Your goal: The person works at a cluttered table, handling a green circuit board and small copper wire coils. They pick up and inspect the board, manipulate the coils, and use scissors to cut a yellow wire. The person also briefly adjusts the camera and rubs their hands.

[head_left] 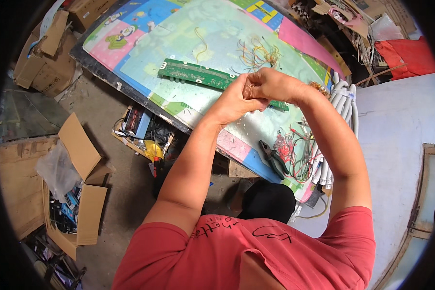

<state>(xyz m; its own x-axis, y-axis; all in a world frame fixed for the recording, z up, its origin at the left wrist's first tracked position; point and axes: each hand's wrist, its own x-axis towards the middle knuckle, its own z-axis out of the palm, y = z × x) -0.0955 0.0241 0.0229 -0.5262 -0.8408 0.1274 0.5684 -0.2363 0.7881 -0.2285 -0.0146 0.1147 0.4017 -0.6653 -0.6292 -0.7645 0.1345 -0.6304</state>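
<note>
My left hand (pixel 238 100) and my right hand (pixel 271 83) meet over the right half of a long green circuit board (pixel 193 71) on the table, with fingers closed together around something small and pale brown that is mostly hidden. Tiny light bits show just below the fingers. Behind my hands lies a tangle of thin coloured wires (pixel 256 53), and a single yellow wire (pixel 201 43) is farther left. Black-handled pliers (pixel 274 159) lie nearer me, beside red and dark leads (pixel 287 147).
The table has a patterned mat (pixel 125 58) and dark edge. A bundle of white tubes (pixel 343 104) runs along its right, beside a pale surface (pixel 396 125). Cardboard boxes (pixel 89 212) stand at left, and a bin of parts (pixel 142 133) sits below the table edge.
</note>
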